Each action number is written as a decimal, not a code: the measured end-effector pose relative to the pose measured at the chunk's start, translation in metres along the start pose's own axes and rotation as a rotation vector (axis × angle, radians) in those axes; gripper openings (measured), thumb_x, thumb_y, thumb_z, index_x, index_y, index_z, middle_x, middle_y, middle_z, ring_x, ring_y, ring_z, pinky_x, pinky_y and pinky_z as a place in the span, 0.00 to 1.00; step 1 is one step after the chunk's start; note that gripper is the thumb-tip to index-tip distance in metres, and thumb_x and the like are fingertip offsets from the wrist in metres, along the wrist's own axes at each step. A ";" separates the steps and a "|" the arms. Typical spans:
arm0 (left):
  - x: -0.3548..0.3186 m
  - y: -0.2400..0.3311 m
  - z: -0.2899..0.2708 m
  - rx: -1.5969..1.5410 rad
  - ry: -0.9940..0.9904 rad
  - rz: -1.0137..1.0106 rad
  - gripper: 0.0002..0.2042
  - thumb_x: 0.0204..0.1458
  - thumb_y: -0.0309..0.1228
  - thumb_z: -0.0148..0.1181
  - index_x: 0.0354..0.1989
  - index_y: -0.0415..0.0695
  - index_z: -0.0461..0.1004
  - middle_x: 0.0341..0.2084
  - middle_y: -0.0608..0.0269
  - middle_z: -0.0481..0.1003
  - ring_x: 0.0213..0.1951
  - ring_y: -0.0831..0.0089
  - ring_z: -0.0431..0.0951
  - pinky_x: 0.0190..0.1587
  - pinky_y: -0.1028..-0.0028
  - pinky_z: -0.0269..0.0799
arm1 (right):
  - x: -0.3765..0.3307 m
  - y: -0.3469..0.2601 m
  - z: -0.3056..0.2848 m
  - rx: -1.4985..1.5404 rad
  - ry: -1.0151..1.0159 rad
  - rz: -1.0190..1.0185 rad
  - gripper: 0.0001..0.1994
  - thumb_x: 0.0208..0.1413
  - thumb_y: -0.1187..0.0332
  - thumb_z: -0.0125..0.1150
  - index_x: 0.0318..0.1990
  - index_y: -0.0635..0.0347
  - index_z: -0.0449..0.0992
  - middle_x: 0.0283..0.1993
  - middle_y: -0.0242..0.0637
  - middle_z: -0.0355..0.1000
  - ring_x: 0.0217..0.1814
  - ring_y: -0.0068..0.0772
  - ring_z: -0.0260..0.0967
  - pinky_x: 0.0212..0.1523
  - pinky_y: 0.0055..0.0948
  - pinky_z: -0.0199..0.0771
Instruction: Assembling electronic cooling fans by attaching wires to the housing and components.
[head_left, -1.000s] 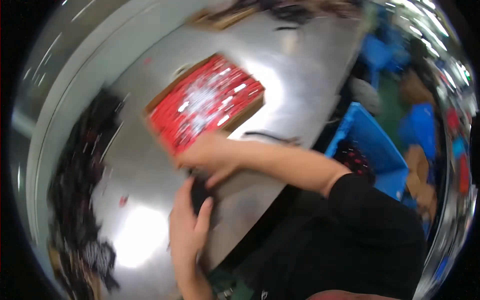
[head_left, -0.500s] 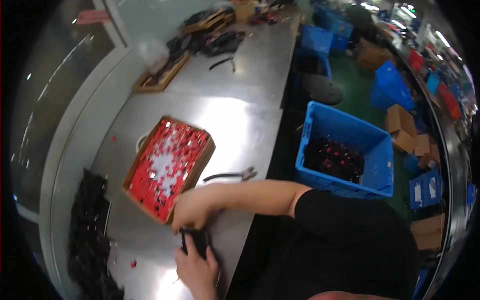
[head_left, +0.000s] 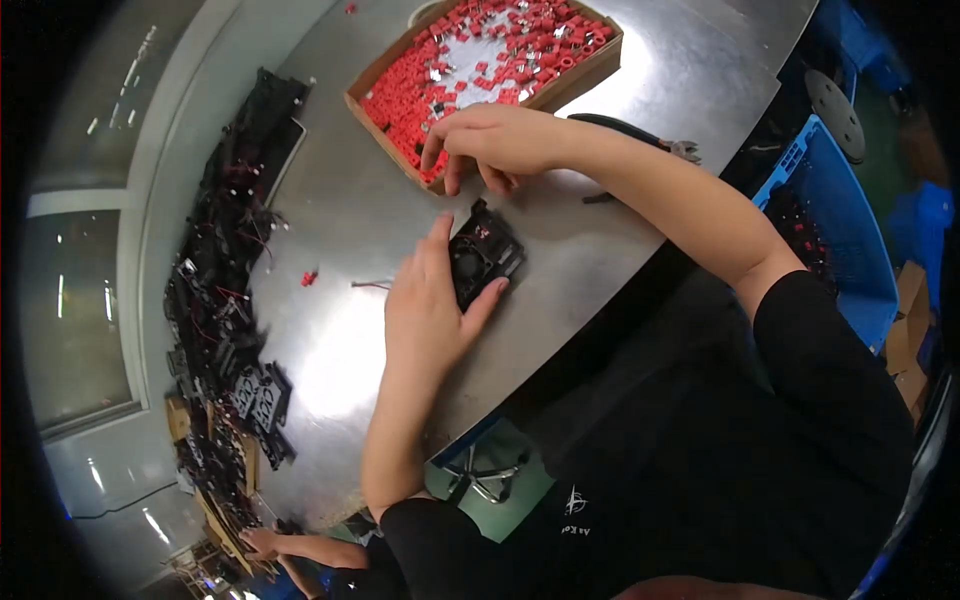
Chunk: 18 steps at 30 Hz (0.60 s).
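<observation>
The fingers of the person's left hand [head_left: 425,305] grip a black plastic case [head_left: 482,258] on the metal table [head_left: 575,285]. With that case as the centre of a clock and 12 at the top of the view, the fingers lie along its 9-to-10 o'clock side, and the thumb presses its edge near 5. A round shape and a speck of red show on its upper face

The right hand [head_left: 505,140] hangs at 12 o'clock, its fingers curled down beside the near corner of a cardboard tray [head_left: 585,72]; whether they pinch or touch anything cannot be told. The tray, also at 12, is filled with small red pieces [head_left: 400,105] around a pale patch

Near the left wrist, at 9 o'clock, lies a thin wire [head_left: 370,284], and farther out the same way a small red bit [head_left: 309,278]. Pliers [head_left: 630,127] with dark handles lie at 2 o'clock, partly under the right forearm

Well apart, a long heap of black parts [head_left: 215,290] runs along the wall at 9 o'clock, a blue crate [head_left: 860,240] stands at 3, a stool base [head_left: 490,480] shows at 6, and a co-worker's hand [head_left: 262,543] reaches in at 7
</observation>
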<state>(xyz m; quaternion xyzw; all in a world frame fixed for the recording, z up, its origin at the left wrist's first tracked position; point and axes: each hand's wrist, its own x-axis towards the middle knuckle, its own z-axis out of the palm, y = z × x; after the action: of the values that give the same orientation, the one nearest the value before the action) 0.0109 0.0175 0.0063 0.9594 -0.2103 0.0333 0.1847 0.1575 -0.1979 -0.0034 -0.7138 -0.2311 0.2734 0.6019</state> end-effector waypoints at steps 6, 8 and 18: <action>0.001 -0.013 0.001 -0.004 -0.005 0.057 0.36 0.52 0.48 0.75 0.64 0.37 0.71 0.49 0.48 0.75 0.49 0.47 0.76 0.52 0.54 0.74 | -0.006 -0.007 0.010 -0.135 -0.215 0.128 0.25 0.74 0.51 0.40 0.61 0.58 0.78 0.47 0.42 0.82 0.21 0.22 0.70 0.23 0.24 0.68; 0.002 -0.014 0.002 -0.035 0.015 0.053 0.36 0.52 0.48 0.75 0.63 0.37 0.71 0.49 0.49 0.75 0.48 0.48 0.76 0.51 0.55 0.74 | -0.007 -0.006 0.014 -0.156 -0.239 0.130 0.25 0.75 0.52 0.41 0.61 0.58 0.78 0.47 0.40 0.81 0.22 0.21 0.70 0.24 0.23 0.68; -0.005 -0.015 0.011 0.006 0.118 -0.019 0.35 0.48 0.49 0.73 0.61 0.42 0.74 0.46 0.51 0.74 0.47 0.50 0.75 0.49 0.54 0.74 | 0.001 0.000 0.012 -0.259 -0.082 -0.122 0.12 0.71 0.68 0.59 0.56 0.60 0.81 0.37 0.29 0.80 0.25 0.14 0.71 0.26 0.18 0.71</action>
<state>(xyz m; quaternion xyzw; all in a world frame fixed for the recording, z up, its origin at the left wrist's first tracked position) 0.0129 0.0281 -0.0097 0.9583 -0.1900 0.0886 0.1942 0.1501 -0.1887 -0.0048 -0.7584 -0.3317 0.2331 0.5103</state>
